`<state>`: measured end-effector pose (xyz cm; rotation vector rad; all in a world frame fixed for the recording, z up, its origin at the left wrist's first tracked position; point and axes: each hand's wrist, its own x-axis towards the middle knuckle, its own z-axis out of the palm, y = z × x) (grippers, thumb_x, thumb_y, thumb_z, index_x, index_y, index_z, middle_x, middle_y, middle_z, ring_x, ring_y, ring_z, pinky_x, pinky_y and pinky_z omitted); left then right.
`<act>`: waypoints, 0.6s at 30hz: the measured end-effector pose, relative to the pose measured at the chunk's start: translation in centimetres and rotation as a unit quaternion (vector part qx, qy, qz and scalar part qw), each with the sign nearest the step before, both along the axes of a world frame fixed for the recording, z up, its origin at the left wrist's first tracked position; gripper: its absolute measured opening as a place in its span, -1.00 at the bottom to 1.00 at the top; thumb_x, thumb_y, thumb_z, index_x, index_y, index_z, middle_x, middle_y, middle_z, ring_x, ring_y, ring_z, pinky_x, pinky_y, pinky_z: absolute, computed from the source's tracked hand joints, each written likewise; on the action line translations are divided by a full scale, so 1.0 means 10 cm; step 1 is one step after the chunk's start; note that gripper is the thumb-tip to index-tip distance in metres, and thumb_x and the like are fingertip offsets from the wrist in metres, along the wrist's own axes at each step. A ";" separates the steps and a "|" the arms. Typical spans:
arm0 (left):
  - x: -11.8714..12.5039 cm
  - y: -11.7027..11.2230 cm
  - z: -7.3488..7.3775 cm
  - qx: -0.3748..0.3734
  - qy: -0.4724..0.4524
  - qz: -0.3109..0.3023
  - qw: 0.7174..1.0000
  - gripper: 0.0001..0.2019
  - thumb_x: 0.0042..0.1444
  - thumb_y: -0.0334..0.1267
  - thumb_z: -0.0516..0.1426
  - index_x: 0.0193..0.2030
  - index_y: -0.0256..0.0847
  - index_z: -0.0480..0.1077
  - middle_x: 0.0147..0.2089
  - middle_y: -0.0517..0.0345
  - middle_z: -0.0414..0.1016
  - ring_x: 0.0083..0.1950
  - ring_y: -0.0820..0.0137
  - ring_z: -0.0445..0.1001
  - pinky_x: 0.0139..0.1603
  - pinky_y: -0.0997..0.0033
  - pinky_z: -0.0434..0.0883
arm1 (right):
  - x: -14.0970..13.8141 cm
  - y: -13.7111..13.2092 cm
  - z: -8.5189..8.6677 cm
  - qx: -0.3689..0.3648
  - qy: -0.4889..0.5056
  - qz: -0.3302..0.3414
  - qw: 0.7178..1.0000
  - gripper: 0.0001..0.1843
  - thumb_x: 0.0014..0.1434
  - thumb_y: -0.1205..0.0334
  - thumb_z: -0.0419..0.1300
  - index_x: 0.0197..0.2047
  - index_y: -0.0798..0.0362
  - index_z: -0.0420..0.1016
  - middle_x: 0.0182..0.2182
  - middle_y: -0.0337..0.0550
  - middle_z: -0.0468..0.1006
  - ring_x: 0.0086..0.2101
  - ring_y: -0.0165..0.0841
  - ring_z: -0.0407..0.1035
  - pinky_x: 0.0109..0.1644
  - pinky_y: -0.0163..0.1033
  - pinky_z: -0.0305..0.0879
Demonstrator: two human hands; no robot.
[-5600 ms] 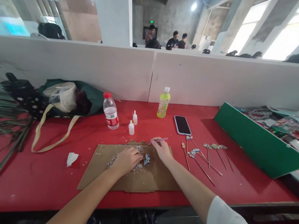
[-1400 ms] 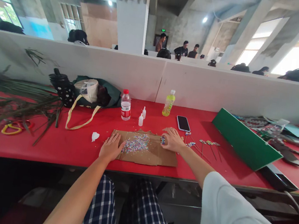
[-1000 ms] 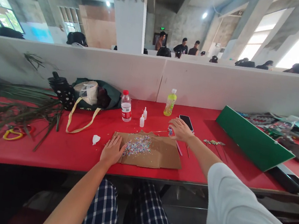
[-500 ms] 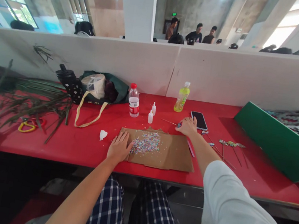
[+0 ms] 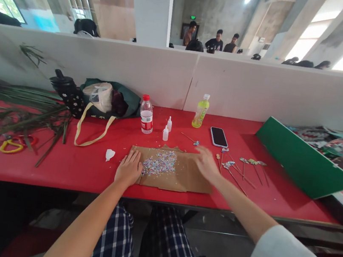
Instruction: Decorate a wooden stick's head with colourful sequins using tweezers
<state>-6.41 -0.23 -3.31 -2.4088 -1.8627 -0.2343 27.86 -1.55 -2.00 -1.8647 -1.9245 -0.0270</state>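
My left hand [image 5: 129, 168] rests flat and open on a brown cardboard sheet [image 5: 183, 181], beside a heap of multicoloured sequins [image 5: 159, 163]. My right hand [image 5: 206, 164] is blurred, passing over the sheet's right edge with its fingers extended and nothing visible in them. Above the sheet, a thin stick with a sequin cluster at its tip [image 5: 194, 142] lies on the red table [image 5: 97, 173], apart from both hands. Several similar decorated sticks [image 5: 236, 169] lie to the right of my right hand.
Behind the sheet stand a water bottle [image 5: 146, 114], small dropper bottles [image 5: 167, 128], a green drink bottle [image 5: 200, 112] and a phone [image 5: 218, 137]. A tissue [image 5: 109, 154], scissors [image 5: 11, 146], palm leaves [image 5: 15, 116], a bag [image 5: 107, 102] and a green board [image 5: 305, 159] also occupy the table.
My right hand has moved back from the stick, down and right, over the cardboard's edge. The stick now lies on the table. My left hand stays on the sheet.
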 end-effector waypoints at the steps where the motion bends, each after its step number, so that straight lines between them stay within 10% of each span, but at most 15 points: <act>1: 0.00 0.01 0.00 -0.001 0.002 0.000 1.000 -0.44 0.25 -0.24 -0.20 0.37 -0.35 0.06 0.42 0.07 0.00 0.45 0.28 -0.06 0.40 0.18 0.00 | -0.11 -0.15 -0.07 -0.005 -0.004 0.036 0.999 -0.49 0.23 0.17 -0.06 0.22 0.06 0.28 0.22 -0.05 0.31 0.23 -0.28 0.14 0.31 -0.09 0.02; 6: 0.00 0.04 -0.01 0.001 0.020 -0.003 1.000 -0.42 0.24 -0.23 -0.21 0.36 -0.40 0.06 0.43 0.01 -0.01 0.44 0.25 -0.05 0.41 0.17 -0.06 | -0.47 -0.46 -0.27 -0.098 -0.002 0.001 0.995 -0.18 0.24 -0.19 -0.12 0.33 0.29 0.08 0.34 0.12 0.07 0.33 -0.12 -0.11 0.39 -0.02 -0.20; 18: 0.30 0.02 0.00 0.000 0.028 -0.035 0.999 -0.38 0.31 -0.04 -0.28 0.36 -0.40 0.06 0.42 -0.05 0.01 0.44 0.19 -0.05 0.41 0.11 -0.06 | -0.74 -0.31 -0.20 -0.115 -0.006 0.015 0.993 -0.07 0.23 -0.32 -0.29 0.38 0.26 -0.02 0.36 0.08 -0.01 0.35 -0.08 -0.20 0.38 0.06 -0.31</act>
